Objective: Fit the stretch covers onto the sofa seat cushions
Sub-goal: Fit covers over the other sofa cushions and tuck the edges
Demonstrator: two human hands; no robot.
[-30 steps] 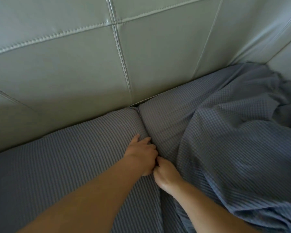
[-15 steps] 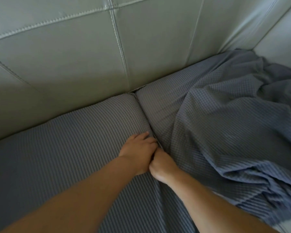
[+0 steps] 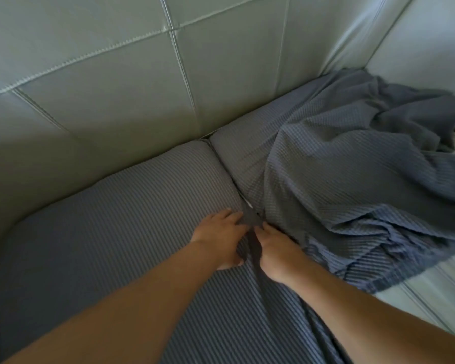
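Both hands parted slightly since half second ago. Left hand (image 3: 218,239) presses flat on covered left cushion (image 3: 111,232); right hand (image 3: 275,252) fingers apparently tucking stretch cover (image 3: 339,185) edge into gap (image 3: 250,222). Right cushion half-fitted.

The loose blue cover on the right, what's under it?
Under the loose cover a pale bare seat shows at the front right. How far it reaches beneath the bunched cloth is hidden. Beside it, the left cushion is fully covered, so its own surface is hidden.
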